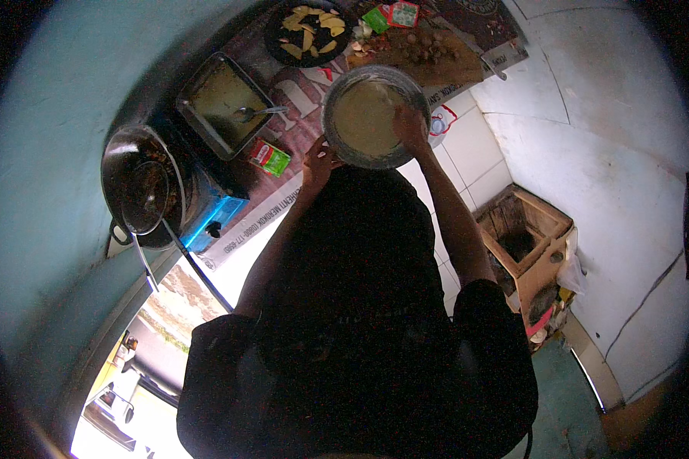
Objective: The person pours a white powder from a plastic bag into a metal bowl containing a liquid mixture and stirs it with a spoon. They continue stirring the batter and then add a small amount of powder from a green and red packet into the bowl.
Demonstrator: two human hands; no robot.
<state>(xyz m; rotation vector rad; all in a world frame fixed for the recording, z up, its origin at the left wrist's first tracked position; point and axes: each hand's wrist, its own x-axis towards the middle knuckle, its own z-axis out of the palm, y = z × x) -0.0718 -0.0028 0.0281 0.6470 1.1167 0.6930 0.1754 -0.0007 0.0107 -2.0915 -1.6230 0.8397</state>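
Observation:
A round metal bowl point(373, 160) holds pale, cloudy batter point(363, 123) and sits near the table's front edge. My left hand point(317, 166) grips its rim at the lower left. Inside the bowl, at the right, is my right hand point(411, 129), with its fingers down at the batter. Whether those fingers hold anything is hidden. To the left, a rectangular tray point(185, 109) contains a yellowish liquid with a metal spoon point(261, 111) resting across its edge. A green and red sachet point(271, 157) lies between tray and left hand.
A black plate point(275, 43) bears pale yellow slices. Beside it, a wooden board point(456, 66) carries small round brown pieces, with more sachets point(390, 17) behind. At left, a dark wok point(178, 189) stands on a blue-fronted stove point(215, 221). A brown box point(542, 252) stands at right.

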